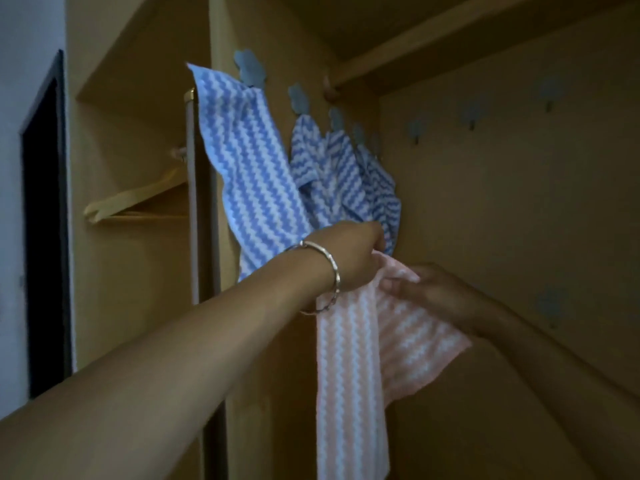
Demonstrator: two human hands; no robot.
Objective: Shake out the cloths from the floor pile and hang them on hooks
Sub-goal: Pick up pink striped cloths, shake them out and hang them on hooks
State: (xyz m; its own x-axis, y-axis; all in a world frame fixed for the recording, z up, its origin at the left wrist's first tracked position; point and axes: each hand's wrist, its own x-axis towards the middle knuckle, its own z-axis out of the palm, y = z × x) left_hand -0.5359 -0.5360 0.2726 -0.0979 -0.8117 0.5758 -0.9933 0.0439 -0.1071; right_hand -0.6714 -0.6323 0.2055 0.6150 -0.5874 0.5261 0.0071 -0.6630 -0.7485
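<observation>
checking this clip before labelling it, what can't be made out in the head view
All in the head view:
Left hand fingertips: hidden behind the pink cloth it grips.
Pink cloth's lower end: cut off by the bottom edge.
Hook prongs behind the blue cloths: covered by them.
Floor pile: outside the frame.
Hooks on the right wall: dim, too small for detail.

Arms outstretched — left hand (356, 258), right hand (424, 289) pinching cloth (349, 362).

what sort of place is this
Probably the inside of a wooden wardrobe or closet: a wooden hanger hangs in the left compartment, flower-shaped hooks line the panels, and a shelf runs overhead.
</observation>
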